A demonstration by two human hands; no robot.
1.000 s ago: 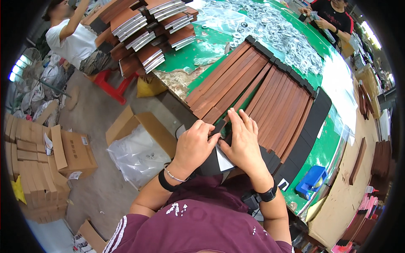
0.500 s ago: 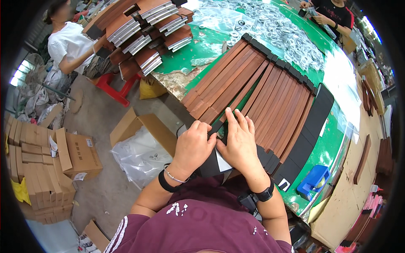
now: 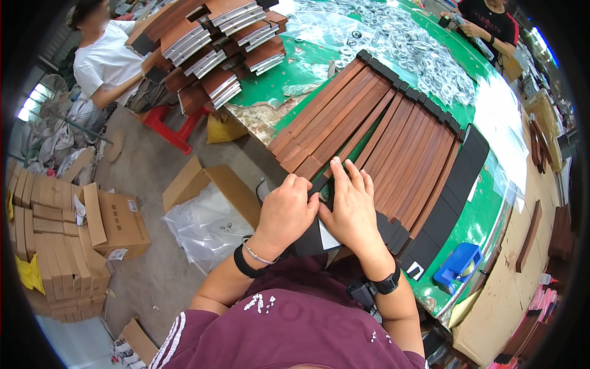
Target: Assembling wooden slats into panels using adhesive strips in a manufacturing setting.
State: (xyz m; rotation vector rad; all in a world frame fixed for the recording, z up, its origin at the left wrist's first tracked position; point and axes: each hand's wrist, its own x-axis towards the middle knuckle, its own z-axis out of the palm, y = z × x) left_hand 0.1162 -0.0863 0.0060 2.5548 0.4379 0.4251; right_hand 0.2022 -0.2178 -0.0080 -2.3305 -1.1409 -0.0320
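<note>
Hands — two: left hand [image 3: 286, 212] curled, right hand [image 3: 351, 209] flat, both on one black strip [image 3: 310, 237]

You have two hands [image 3: 286, 212] [image 3: 353, 206] on one black sheet [image 3: 310, 238], one blue bin [image 3: 458, 265], one red stool [image 3: 169, 126], and two other people [image 3: 107, 58] [image 3: 488, 21] nearby.
</note>
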